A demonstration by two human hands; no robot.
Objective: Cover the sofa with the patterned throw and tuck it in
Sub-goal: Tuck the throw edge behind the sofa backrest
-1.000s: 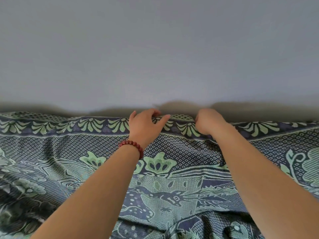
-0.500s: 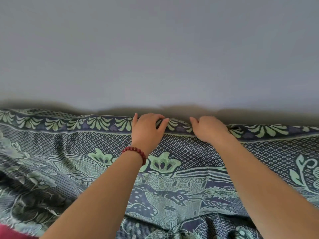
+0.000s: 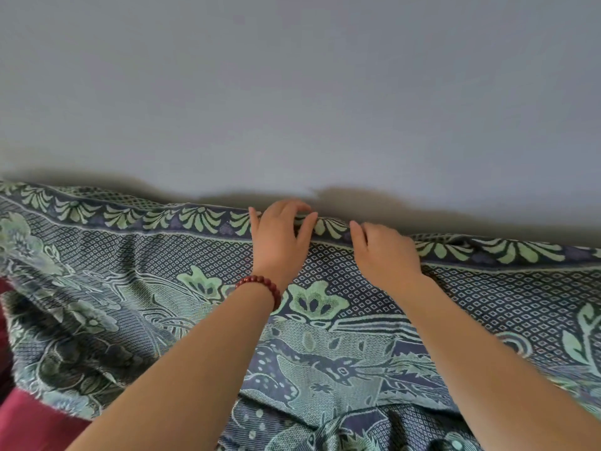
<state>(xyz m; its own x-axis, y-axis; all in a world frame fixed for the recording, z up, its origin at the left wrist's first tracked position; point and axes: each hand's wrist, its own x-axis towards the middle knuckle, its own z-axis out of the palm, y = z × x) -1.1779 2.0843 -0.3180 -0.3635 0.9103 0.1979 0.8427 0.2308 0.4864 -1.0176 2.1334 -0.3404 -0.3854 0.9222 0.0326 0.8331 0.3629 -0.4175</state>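
- Head view: the patterned throw (image 3: 341, 353), woven in blue and green with a leaf border, is spread over the back of the sofa. Its top edge runs along the foot of the grey wall (image 3: 292, 92).
- The left hand (image 3: 281, 242) has its fingers curled over that top edge, with the thumb on the near side, so it pinches the border.
- A red bead bracelet (image 3: 260, 286) sits on the left wrist.
- The right hand (image 3: 385, 252) is just beside the left. Its fingers are bent over the same edge and grip it, and their tips are hidden behind the cloth.
- At lower left the throw hangs in loose folds, and the dark red sofa (image 3: 26, 428) shows below it, uncovered.
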